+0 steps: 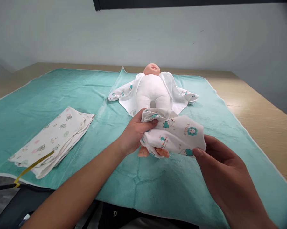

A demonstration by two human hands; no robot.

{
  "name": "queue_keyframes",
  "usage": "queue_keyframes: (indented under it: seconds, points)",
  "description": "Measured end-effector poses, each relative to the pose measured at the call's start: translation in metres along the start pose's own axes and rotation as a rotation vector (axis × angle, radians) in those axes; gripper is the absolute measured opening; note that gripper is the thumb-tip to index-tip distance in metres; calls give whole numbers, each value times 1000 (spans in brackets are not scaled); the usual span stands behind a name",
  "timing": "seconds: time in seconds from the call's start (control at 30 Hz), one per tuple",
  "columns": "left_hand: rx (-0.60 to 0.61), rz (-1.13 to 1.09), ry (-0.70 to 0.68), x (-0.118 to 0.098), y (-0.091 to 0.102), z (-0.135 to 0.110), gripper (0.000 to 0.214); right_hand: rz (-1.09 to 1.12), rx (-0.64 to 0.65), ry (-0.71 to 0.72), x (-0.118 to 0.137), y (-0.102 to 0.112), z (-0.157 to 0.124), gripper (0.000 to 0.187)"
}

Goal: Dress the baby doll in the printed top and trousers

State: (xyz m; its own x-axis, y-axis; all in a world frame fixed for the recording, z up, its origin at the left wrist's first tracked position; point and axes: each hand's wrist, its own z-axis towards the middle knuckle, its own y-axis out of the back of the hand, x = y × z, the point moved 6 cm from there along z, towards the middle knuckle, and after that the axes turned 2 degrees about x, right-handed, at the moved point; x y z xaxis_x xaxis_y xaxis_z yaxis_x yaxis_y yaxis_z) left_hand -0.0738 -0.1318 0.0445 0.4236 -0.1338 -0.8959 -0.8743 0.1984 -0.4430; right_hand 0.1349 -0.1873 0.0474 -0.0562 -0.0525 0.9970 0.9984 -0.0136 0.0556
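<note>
A baby doll lies on its back, head toward the wall, its white cloth torso bare at the front. An open white baby shirt is on its arms, with printed sleeves spread to both sides. Over the doll's lower legs I hold white baby pants printed with animals. My left hand is closed on their bunched part, thumb on top. The end of a pant leg is pinched in my right hand, pulled out to the right. Both doll feet show below the cloth; the lower legs are mostly hidden.
A teal blanket covers much of the wooden table. At the left lies a folded white printed cloth. A yellow strap on a dark cord crosses its near edge. The wall stands behind the table.
</note>
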Motion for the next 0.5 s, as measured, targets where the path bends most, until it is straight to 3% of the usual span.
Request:
queue_keyframes:
  seconds: [0.1, 0.3, 0.4, 0.5]
  points:
    - [-9, -13, 3, 1, 1, 0, 32, -20, 7, 89, 9, 3, -3, 11]
    - [-45, -44, 35, 2, 2, 1, 34, -30, 225, 401, 38, -3, -12, 11]
    - [-34, -48, 51, 2, 1, 0, 35, -208, 196, 480, 40, -5, -8, 30]
    - [-25, -50, 69, 2, 0, -1, 35, -442, 173, 456, 34, -14, 0, 57]
